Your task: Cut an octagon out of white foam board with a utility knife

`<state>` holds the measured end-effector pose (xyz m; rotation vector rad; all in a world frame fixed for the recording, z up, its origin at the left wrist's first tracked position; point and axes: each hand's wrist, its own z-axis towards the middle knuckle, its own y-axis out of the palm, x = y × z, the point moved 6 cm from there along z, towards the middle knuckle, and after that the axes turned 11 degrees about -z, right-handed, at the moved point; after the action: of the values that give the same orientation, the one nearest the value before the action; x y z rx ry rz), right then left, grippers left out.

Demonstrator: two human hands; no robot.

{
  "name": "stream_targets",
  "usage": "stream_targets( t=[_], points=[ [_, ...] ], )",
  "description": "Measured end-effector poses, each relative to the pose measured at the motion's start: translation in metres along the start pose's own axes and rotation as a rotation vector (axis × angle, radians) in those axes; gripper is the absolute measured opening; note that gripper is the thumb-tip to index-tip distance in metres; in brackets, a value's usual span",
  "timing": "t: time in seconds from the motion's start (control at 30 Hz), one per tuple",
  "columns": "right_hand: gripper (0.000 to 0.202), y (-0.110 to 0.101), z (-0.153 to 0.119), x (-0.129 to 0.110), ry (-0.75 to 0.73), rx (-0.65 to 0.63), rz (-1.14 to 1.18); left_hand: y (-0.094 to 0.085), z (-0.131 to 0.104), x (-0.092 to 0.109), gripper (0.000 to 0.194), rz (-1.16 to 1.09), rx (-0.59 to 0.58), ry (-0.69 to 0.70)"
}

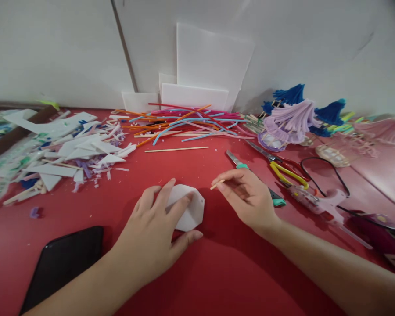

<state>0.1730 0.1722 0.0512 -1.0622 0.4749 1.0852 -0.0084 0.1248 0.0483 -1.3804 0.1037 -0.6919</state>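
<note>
A small white foam-board octagon (188,216) lies on the red tabletop, with a tiny hole near its right edge. My left hand (154,228) is laid over it, fingers spread across the top and thumb by its lower edge, steadying it; the hand covers its left part. To the right, my right hand (248,197) pinches a short piece of wooden stick (218,184) between thumb and fingertips, above the table and apart from the octagon. A longer wooden stick (177,149) lies farther back. Beside my right hand is a utility knife (237,160), partly hidden behind it.
White scraps (88,147) are heaped at left, above a black phone (67,259). Coloured pipe cleaners (191,120) lie in front of white boards (213,57). At right are scissors (263,151), yellow-handled pliers (288,175), a glue gun (325,204) and small fuzzy-roofed models (289,118).
</note>
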Motion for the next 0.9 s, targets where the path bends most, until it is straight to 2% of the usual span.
stream_targets(
  t=[0.07, 0.17, 0.2, 0.3, 0.37, 0.47, 0.53, 0.67, 0.9],
  points=[
    [0.010, -0.001, 0.001, 0.006, 0.058, -0.007, 0.025, 0.000, 0.000, 0.000, 0.060, 0.052, -0.001, -0.011],
    [0.029, 0.000, 0.002, 0.010, 0.092, -0.050, 0.033, -0.003, 0.001, -0.001, 0.076, 0.117, 0.020, -0.030],
    [0.030, 0.001, 0.002, 0.011, 0.096, -0.061, 0.033, -0.004, 0.001, -0.001, 0.080, 0.134, 0.029, -0.038],
    [0.013, 0.004, 0.002, 0.010, 0.088, -0.098, 0.001, -0.004, 0.000, -0.002, 0.086, 0.155, 0.048, -0.065],
    [0.010, 0.005, 0.002, 0.008, 0.076, -0.116, -0.042, -0.005, 0.000, -0.001, 0.088, 0.146, 0.079, -0.051],
    [0.013, 0.007, 0.001, 0.007, 0.067, -0.125, -0.080, -0.006, 0.000, 0.002, 0.081, 0.103, 0.122, 0.029],
    [0.014, 0.008, 0.000, 0.009, 0.081, -0.129, -0.057, -0.005, 0.001, 0.003, 0.069, 0.059, 0.092, 0.065],
    [0.011, 0.009, 0.000, 0.012, 0.106, -0.133, -0.012, -0.003, 0.003, 0.003, 0.056, 0.008, 0.000, 0.069],
    [0.006, 0.012, 0.002, 0.007, 0.047, -0.192, -0.072, -0.008, 0.005, 0.007, 0.044, 0.044, 0.015, 0.096]
  ],
)
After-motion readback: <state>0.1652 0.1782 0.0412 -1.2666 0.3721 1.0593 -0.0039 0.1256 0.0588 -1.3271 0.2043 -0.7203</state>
